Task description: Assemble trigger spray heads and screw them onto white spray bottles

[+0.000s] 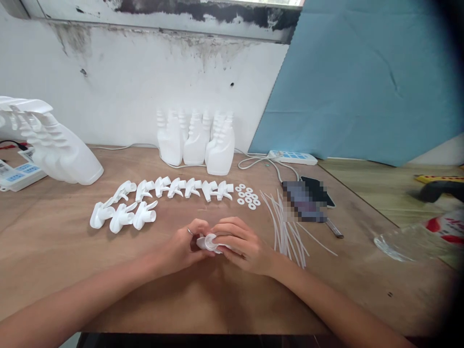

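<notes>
White plastic trigger spray head [207, 242] is up over brown wooden table [163, 304], left hand [183, 249] fingers curled closed around it, right hand [250, 249] fingers bent onto it, flat white plastic rings [248, 197] beyond, thin white plastic tubes [286, 232] to the right.

White bottles [220, 154] stand near the back edge of the brown table [163, 309], left of a power strip [293, 158]. Midway toward the front edge lie white spray heads [177, 187], flat rings [248, 195], thin tubes [286, 232] and phones [304, 202]; by the right edge, a clear bottle [402, 244].
</notes>
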Motion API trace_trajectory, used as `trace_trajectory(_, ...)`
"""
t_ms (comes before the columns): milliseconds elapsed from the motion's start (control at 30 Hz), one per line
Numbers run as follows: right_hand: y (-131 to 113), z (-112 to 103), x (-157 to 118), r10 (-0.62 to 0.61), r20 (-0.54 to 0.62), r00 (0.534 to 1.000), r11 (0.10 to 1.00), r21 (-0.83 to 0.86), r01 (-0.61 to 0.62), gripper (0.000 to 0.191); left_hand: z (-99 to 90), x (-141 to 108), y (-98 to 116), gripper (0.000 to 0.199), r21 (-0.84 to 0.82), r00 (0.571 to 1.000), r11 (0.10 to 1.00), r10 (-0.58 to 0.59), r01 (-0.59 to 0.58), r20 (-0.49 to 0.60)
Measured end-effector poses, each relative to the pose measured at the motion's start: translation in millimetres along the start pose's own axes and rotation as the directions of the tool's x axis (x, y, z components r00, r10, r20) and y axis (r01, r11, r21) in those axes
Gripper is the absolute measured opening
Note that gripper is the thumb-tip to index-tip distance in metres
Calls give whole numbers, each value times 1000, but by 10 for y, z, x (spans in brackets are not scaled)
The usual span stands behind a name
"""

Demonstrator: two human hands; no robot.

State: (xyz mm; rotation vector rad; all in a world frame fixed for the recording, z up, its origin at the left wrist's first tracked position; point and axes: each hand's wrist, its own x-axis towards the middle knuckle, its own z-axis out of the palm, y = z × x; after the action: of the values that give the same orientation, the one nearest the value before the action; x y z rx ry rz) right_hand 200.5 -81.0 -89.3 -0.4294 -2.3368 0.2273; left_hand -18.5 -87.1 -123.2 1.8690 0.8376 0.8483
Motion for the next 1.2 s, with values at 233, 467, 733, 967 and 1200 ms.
trace_trajectory(233,-22,-48,26,47,133,990,998,-56,-39,20,-39,24,-65,10,343,951,890,308,-299,28)
trace_trajectory(467,22,4,-28,37,133,990,998,-56,-30,18,-82,58,47,12,346,922,858,381,-380,67)
trace_trajectory(733,-3,9,-5,26,130,991,997,-74,-16,23,-62,54,22,8,329,913,856,402,-400,63)
trace_trajectory(967,-144,100,-26,118,79,990,951,-295,-89,31,-56,27,61,12,418,937,848,350,-325,20)
trace_trajectory(1200,-246,143,-13,207,117,971,978,-65,-200,50,2,-20,-77,27,353,933,887,348,-296,-92)
